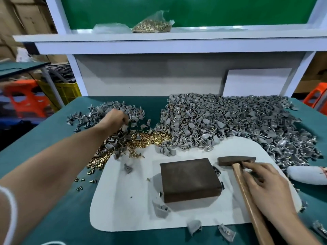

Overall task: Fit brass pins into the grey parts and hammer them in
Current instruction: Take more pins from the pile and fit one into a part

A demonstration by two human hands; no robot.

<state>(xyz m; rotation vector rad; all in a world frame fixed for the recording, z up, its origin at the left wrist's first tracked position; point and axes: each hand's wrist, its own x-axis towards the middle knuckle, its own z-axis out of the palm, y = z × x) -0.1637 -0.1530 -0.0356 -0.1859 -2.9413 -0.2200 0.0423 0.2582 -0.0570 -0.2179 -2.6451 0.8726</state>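
Observation:
My left hand (115, 119) reaches far out over the smaller heap of grey parts (99, 114) at the back left, fingers curled downward; whether it holds a part is unclear. Loose brass pins (152, 138) lie spread between this heap and the big pile of grey parts (230, 121) at the right. A dark metal block (189, 179) sits on the white mat (123, 200). The hammer (237, 160) lies to the right of the block. My right hand (265, 188) rests beside its wooden handle, straight fingertips touching it near the head.
Single grey parts (194, 226) lie scattered on the mat's front edge and on the green table (53, 218). A clear bag of brass pins (152, 25) sits on the white shelf above. A white object (307, 175) lies at the right edge.

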